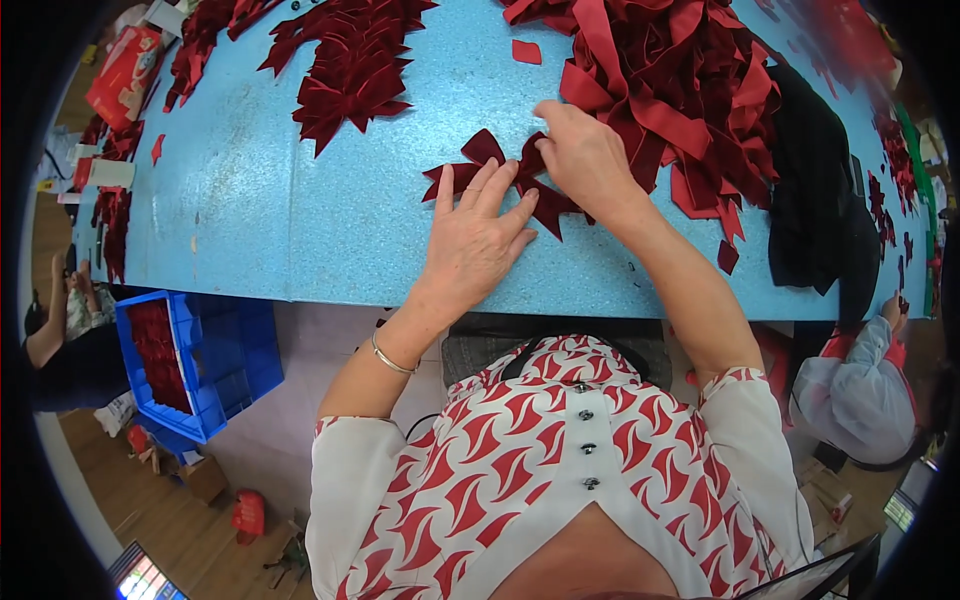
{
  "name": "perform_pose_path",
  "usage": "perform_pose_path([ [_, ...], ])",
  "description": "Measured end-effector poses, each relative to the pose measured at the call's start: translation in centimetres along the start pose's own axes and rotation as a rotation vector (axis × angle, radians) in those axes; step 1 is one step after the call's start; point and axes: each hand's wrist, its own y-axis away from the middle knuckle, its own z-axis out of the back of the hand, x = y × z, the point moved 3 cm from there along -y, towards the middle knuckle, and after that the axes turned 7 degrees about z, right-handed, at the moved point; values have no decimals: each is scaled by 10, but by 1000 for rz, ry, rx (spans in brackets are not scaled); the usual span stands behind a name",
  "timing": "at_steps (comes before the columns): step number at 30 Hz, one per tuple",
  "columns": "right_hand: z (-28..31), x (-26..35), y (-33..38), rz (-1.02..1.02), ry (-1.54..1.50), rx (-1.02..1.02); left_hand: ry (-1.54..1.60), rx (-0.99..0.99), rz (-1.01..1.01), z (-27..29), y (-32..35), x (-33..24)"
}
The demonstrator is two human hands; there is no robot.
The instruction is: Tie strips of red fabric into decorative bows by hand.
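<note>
A dark red velvet ribbon bow (482, 148) lies on the blue table between my hands, its loops and tails spread out. My left hand (476, 235) rests flat over the bow with fingers stretched and apart, the fingertips pressing on its middle. From the right, my right hand (590, 155) reaches in with curled fingers, the thumb and fingertips closed at the bow's upper right loop. Part of the bow is hidden under both hands. Just beyond the right hand lies a large heap of red velvet ribbon strips (660, 80).
Layered finished bows (355, 75) lie at the far left of the blue table (230, 220). A black cloth (815, 190) drapes over the table at right. A blue crate (205, 355) with red pieces stands below the left edge. Other people sit at both sides, one a pale sleeve (865, 385).
</note>
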Motion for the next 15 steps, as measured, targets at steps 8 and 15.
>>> perform_pose_path([
  [8, 41, -28, 52, -74, 277, 18, 16, 23, 19, 2, 6, 2],
  [15, 22, 38, 45, 293, -81, -58, 114, -75, 38, 11, 2, 9],
])
